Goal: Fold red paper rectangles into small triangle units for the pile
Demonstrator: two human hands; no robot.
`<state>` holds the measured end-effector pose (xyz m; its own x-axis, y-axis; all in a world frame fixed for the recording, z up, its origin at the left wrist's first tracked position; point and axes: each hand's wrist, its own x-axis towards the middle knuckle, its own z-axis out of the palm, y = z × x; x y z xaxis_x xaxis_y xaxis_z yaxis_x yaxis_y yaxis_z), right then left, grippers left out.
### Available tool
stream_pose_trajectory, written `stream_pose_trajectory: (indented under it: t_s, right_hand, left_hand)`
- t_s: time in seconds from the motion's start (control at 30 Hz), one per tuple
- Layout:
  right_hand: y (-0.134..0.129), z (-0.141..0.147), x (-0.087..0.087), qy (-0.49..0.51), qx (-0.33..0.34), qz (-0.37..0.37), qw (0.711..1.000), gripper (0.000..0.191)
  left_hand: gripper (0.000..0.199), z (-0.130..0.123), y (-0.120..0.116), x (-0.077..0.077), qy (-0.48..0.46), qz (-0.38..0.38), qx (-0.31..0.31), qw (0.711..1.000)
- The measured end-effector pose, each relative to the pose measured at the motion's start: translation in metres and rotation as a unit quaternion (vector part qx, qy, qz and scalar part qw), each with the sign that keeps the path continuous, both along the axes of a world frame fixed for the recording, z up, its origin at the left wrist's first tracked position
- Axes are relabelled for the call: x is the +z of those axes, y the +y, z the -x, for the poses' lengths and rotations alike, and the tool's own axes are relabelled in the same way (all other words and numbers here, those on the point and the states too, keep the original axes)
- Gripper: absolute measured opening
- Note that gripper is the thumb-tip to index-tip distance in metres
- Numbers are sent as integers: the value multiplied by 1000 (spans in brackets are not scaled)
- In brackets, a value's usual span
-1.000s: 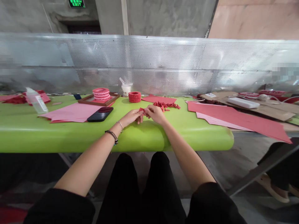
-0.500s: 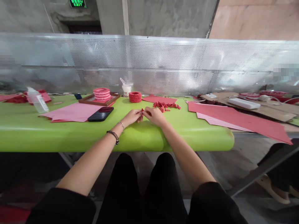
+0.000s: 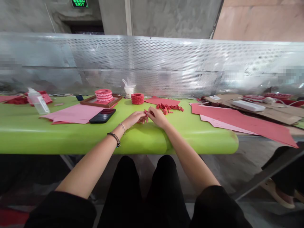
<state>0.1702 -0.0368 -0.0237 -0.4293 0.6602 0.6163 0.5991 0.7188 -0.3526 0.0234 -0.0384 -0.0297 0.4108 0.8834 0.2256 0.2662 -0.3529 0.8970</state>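
Head view. Containers: one white cup (image 3: 129,91), upright, a slim white implement (image 3: 124,82) standing in it, other contents hidden; one clear squeeze bottle (image 3: 39,103), tilted, labelled, fill unclear; one shallow brown tray (image 3: 85,102), bearing a stack of pink and white rings (image 3: 104,96).

Worked item: one small red paper piece (image 3: 145,111), apparently folded, mostly covered by fingers. Located between the two hands, above the table's near edge. Grip: left hand (image 3: 136,118) pinches it narrowly; right hand (image 3: 156,116) closes thumb and fingertips on it from the other side.

Surface: green table cover (image 3: 152,139), glossy, rounded at the front. On it: a red ring stack (image 3: 137,99), folded red pieces (image 3: 172,107) loosely heaped, pink sheets (image 3: 73,113), and a black phone (image 3: 102,116) overlapping their edge. Right: long red sheet (image 3: 242,123), cardboard (image 3: 280,116).

Room: perforated metal panel (image 3: 152,53), grey concrete wall (image 3: 166,15), green exit sign (image 3: 80,3).
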Motion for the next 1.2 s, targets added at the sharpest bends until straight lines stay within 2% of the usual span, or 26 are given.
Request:
stream_pose_trajectory:
  t_s: [0.17, 0.33, 0.53, 0.7, 0.83, 0.9, 1.0, 1.1, 1.2]
  right_hand:
    - [2, -1, 0, 42, 4, 25, 999, 7]
    - [1, -2, 3, 88, 39, 56, 994, 5]
    - [1, -4, 5, 150, 39, 109, 982, 11]
    - [3, -3, 2, 141, 72, 171, 972, 18]
    - [3, -3, 1, 137, 83, 171, 972, 23]
    - [2, -4, 3, 155, 67, 151, 974, 22]
    - [2, -7, 5, 214, 4, 103, 971, 21]
    - [4, -10, 7, 269, -70, 55, 959, 20]
    - [6, -12, 9, 274, -117, 27, 954, 19]
  left_hand:
    - [16, -1, -1, 0, 11, -21, -12, 1000]
    - [20, -2, 0, -1, 36, -32, -19, 999]
    - [29, 2, 6, -6, 41, -55, 1, 998]
    - [27, 3, 10, -9, 64, -39, 17, 997]
    - [29, 2, 6, -7, 66, -46, 36, 996]
    - [34, 1, 3, -4, 55, -61, 52, 995]
    - [39, 0, 1, 0, 32, -93, 95, 991]
    - [36, 0, 1, 0, 28, -127, 154, 979]
    - [29, 1, 1, -2, 56, -155, 201, 966]
